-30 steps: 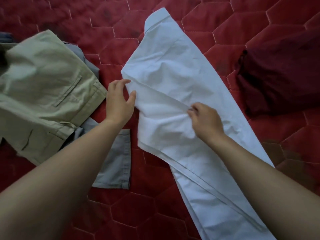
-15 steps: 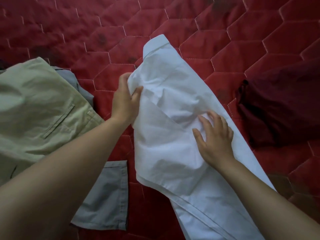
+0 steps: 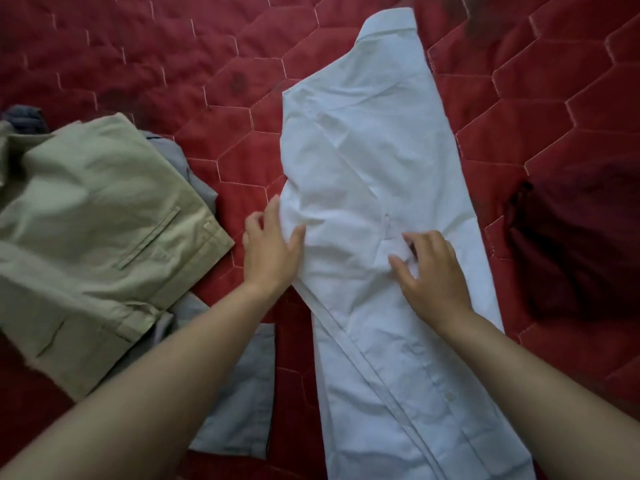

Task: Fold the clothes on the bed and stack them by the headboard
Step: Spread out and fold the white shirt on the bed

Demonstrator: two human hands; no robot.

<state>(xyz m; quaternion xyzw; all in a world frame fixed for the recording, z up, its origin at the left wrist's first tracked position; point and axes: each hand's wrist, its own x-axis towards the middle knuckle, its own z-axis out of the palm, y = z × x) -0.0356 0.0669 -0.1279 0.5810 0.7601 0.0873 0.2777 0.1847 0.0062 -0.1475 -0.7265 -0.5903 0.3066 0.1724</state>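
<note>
- We are working on the white shirt (image 3: 374,174), which is lying flat on the bed's red quilted cover (image 3: 173,64). It is running slantwise from the near side of the bed, between our two forearms, up to its collar at the far side.
- The shirt is lying as a long narrow strip, with one side panel turned in over the body and the button placket showing along the near part.
- We are resting our left hand (image 3: 270,247) at the shirt's left edge: the thumb is lying on the white cloth and the fingers are spreading loosely along and just off the edge, gripping nothing.
- We are setting our right hand (image 3: 431,268) on the middle of the shirt, fingers bent with the tips down on a small crease. We cannot tell whether they are pinching the cloth or only pressing it.
- The two hands are staying apart, with a width of shirt between them.
- Folded khaki trousers (image 3: 104,220) are lying on the left part of the bed, near the left hand but not touching the shirt.
- A grey garment (image 3: 239,393) is sticking out from beneath the trousers and passing under our left forearm.
- A dark maroon garment (image 3: 581,244) is sitting in a heap on the right part of the bed, just beside the shirt's right edge.
</note>
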